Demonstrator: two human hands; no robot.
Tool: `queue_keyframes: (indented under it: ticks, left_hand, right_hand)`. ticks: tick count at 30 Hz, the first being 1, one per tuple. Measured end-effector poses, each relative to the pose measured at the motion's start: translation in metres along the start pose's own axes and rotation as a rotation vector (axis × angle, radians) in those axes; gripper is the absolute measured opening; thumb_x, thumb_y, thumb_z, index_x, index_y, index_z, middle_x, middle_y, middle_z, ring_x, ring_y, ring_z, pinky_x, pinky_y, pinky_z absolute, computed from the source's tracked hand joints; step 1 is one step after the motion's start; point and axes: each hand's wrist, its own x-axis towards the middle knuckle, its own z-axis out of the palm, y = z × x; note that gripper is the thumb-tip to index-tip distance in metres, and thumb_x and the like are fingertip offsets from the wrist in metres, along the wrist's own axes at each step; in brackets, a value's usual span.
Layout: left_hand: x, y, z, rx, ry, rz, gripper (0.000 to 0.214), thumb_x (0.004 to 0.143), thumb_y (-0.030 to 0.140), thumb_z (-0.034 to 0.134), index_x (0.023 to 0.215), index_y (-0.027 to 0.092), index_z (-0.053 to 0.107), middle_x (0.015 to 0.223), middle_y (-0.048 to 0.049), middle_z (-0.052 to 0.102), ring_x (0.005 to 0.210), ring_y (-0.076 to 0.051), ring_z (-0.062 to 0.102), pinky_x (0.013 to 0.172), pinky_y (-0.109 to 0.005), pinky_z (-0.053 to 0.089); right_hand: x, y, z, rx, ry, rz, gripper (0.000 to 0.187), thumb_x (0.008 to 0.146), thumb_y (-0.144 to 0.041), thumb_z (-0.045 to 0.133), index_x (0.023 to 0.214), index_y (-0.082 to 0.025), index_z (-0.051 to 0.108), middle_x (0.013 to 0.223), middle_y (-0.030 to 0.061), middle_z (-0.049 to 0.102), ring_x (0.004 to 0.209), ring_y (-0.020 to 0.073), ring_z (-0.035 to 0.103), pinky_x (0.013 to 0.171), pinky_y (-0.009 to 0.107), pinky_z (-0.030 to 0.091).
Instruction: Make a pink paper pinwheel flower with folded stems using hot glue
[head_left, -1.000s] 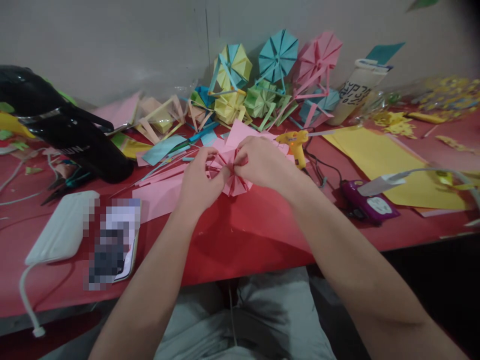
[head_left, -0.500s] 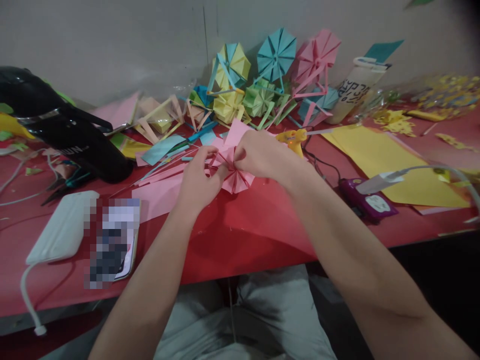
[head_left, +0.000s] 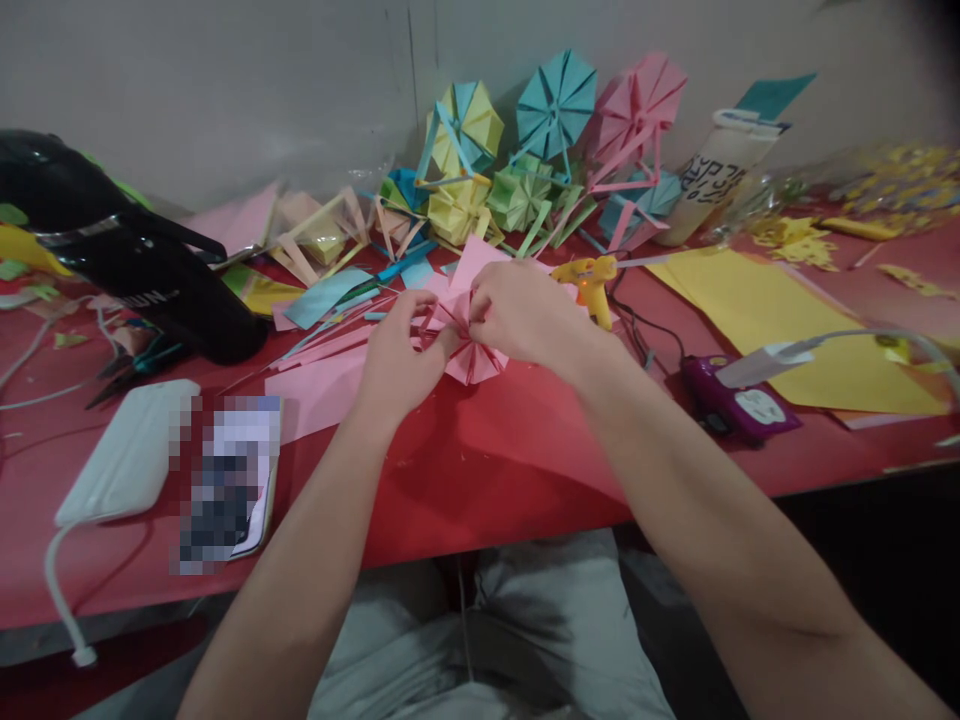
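Both hands are on a pleated pink paper rosette (head_left: 474, 362) above the red tabletop (head_left: 480, 450). My left hand (head_left: 405, 345) grips its left side between thumb and fingers. From the right, my right hand (head_left: 521, 310) pinches the folds near its middle, and the fingertips partly hide the paper there. Behind the rosette lies a sheet of pink paper (head_left: 474, 258). A yellow hot glue gun (head_left: 589, 280) stands just beyond my right hand. Pink paper strips (head_left: 322, 350) lie to the left of my left hand.
Folded paper wheels, among them a blue one (head_left: 556, 105), lean along the wall. A black bottle (head_left: 165, 270), a white power bank (head_left: 131, 450) and a phone (head_left: 259, 500) are at left. A purple power socket (head_left: 739, 400) and yellow sheets (head_left: 795, 330) lie at right.
The hands hold almost the same pose on the rosette. My right fingers have shifted very slightly at its middle, and the camera view has moved a little.
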Motion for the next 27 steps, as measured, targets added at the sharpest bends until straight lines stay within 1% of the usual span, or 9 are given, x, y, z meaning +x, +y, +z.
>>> queue_keyframes:
  ticks: [3,4,9,14,16,20,24,27]
  left_hand:
    - [0.001,-0.003,0.002,-0.019,0.018,-0.010,0.027,0.079,0.034,0.071,0.100,0.024,0.056,0.110,-0.0053,0.069,0.102,-0.021,0.065,0.086,-0.037,0.054]
    - [0.002,-0.003,0.003,-0.021,0.025,-0.009,0.028,0.078,0.035,0.071,0.099,0.024,0.056,0.109,-0.0052,0.069,0.102,-0.021,0.064,0.085,-0.037,0.054]
    - [0.004,-0.006,0.005,0.003,0.053,-0.032,0.025,0.077,0.034,0.068,0.096,0.024,0.054,0.105,-0.0044,0.068,0.098,-0.020,0.064,0.085,-0.038,0.052]
    - [0.003,-0.004,0.004,0.023,0.068,-0.057,0.026,0.075,0.033,0.068,0.096,0.025,0.054,0.104,-0.0046,0.067,0.100,-0.022,0.063,0.085,-0.039,0.052]
    - [0.003,-0.004,0.003,0.027,0.067,-0.067,0.027,0.075,0.033,0.067,0.097,0.025,0.054,0.106,-0.0049,0.067,0.102,-0.023,0.063,0.086,-0.040,0.052]
    - [0.002,-0.002,0.003,0.028,0.067,-0.070,0.026,0.074,0.030,0.067,0.097,0.025,0.054,0.107,-0.0052,0.068,0.104,-0.024,0.063,0.087,-0.040,0.052]
    - [0.002,-0.001,0.004,0.019,0.057,-0.059,0.026,0.076,0.032,0.066,0.098,0.024,0.054,0.108,-0.0054,0.068,0.102,-0.023,0.064,0.086,-0.040,0.052]
    - [0.002,0.001,0.004,0.019,0.058,-0.038,0.026,0.076,0.032,0.066,0.098,0.024,0.054,0.107,-0.0053,0.068,0.101,-0.022,0.064,0.089,-0.039,0.051]
  right_hand:
    - [-0.003,-0.008,-0.003,-0.024,-0.030,0.089,0.010,0.081,-0.015,0.062,0.083,-0.018,0.072,0.097,0.0094,0.072,0.096,0.0246,0.063,0.082,0.035,0.047]
    - [-0.004,-0.010,-0.003,-0.025,-0.026,0.098,0.010,0.081,-0.015,0.062,0.084,-0.018,0.071,0.099,0.0097,0.071,0.098,0.0254,0.063,0.082,0.035,0.047]
    - [-0.007,-0.013,0.002,0.001,0.033,0.061,0.016,0.080,-0.008,0.058,0.087,-0.017,0.069,0.102,0.0120,0.070,0.103,0.0276,0.061,0.080,0.036,0.048]
    - [-0.010,-0.013,0.011,0.027,0.094,0.035,0.021,0.076,-0.002,0.057,0.085,-0.017,0.069,0.105,0.0136,0.071,0.097,0.0269,0.063,0.075,0.035,0.048]
    - [-0.013,-0.015,0.010,0.013,0.089,0.022,0.023,0.077,-0.001,0.054,0.085,-0.016,0.070,0.109,0.0143,0.071,0.096,0.0268,0.064,0.075,0.035,0.048]
    - [-0.015,-0.018,0.005,0.024,0.041,0.001,0.023,0.077,0.001,0.054,0.081,-0.013,0.072,0.121,0.0166,0.070,0.104,0.0294,0.066,0.084,0.038,0.050]
    - [-0.016,-0.013,0.008,0.099,0.095,-0.030,0.024,0.078,-0.002,0.058,0.084,-0.016,0.076,0.132,0.0148,0.067,0.116,0.0324,0.063,0.095,0.043,0.050]
    - [-0.016,-0.010,0.012,0.115,0.121,-0.030,0.025,0.079,-0.002,0.057,0.086,-0.016,0.077,0.139,0.0143,0.064,0.119,0.0326,0.062,0.098,0.046,0.050]
